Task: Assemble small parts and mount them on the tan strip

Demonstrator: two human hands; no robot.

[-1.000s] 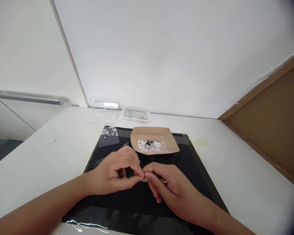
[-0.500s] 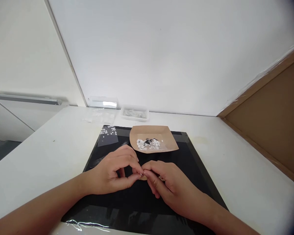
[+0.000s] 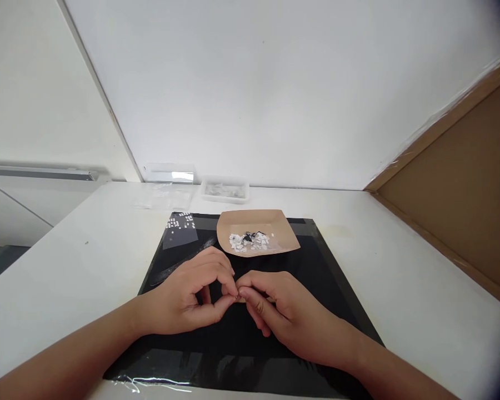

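My left hand (image 3: 195,294) and my right hand (image 3: 283,305) meet fingertip to fingertip over a black mat (image 3: 216,355). Thumb and forefinger of each are pinched together on something too small to make out. A sliver of a tan piece (image 3: 241,300) shows beneath the fingertips; the rest of it is hidden. Just beyond the hands, a brown paper tray (image 3: 283,236) holds small white bits (image 3: 237,243) and some black scraps (image 3: 249,238).
A clear sheet with small white pieces (image 3: 181,237) lies at the mat's back left corner. Behind are a translucent plastic box (image 3: 225,197) and clear bags (image 3: 164,195) by the white wall. A brown-framed board (image 3: 454,183) stands at the right.
The view has shifted slightly, so the tray and mat appear a little further left. Both hands remain pinched together, with only a slight shift of the fingertips.
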